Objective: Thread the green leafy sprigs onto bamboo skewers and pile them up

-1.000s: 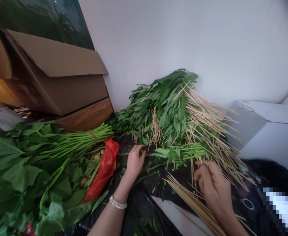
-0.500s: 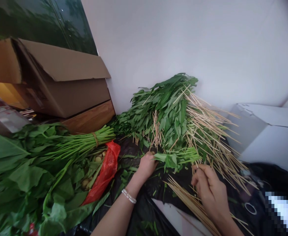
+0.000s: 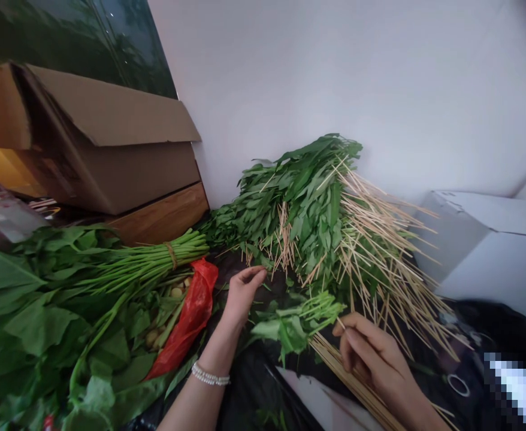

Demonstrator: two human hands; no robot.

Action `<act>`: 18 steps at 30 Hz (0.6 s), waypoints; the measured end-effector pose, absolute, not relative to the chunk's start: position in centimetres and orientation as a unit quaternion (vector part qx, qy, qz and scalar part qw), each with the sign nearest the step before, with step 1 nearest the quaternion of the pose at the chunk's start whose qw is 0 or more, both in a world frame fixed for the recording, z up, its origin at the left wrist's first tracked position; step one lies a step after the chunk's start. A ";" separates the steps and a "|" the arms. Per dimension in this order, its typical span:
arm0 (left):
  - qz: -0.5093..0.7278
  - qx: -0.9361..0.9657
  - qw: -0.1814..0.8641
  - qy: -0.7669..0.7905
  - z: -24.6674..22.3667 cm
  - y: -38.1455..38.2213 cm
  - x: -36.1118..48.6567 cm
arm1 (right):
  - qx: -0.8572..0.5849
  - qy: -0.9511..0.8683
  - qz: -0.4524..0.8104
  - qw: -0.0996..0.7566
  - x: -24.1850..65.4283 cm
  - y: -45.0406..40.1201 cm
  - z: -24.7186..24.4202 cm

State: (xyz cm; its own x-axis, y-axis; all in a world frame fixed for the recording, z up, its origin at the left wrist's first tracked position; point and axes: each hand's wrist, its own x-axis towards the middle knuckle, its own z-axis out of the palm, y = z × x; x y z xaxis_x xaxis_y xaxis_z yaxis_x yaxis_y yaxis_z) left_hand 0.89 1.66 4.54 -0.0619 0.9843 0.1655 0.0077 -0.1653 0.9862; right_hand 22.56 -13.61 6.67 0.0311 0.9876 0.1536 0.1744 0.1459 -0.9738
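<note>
My right hand (image 3: 371, 356) pinches a thin bamboo skewer threaded with a small bunch of green leaves (image 3: 296, 320), held low over the black sheet. My left hand (image 3: 242, 293), with a pearl bracelet on the wrist, hovers with its fingers apart just left of that bunch, holding nothing. Behind both hands rises a pile of skewered greens (image 3: 317, 221) leaning against the white wall, their sticks fanning out to the right. A bundle of bare skewers (image 3: 353, 383) lies under my right hand.
A tied bunch of long green stalks (image 3: 155, 260) and loose leafy greens (image 3: 42, 317) lie at the left beside a red plastic bag (image 3: 191, 317). Cardboard boxes (image 3: 110, 149) stand at the back left, and a white box (image 3: 492, 251) at the right.
My left hand let go of the leaf bunch and drew back left. My right hand brought the skewered bunch down and toward me.
</note>
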 end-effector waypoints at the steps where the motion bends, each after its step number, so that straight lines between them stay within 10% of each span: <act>1: 0.569 0.508 0.442 0.472 4.5 1.6 0.9 | -0.508 -0.599 0.385 0.485 22.5 -13.6 6.6; 18: 0.439 0.416 0.711 0.360 5.0 -1.9 3.7 | -0.553 -0.706 0.178 0.405 21.9 -12.1 3.4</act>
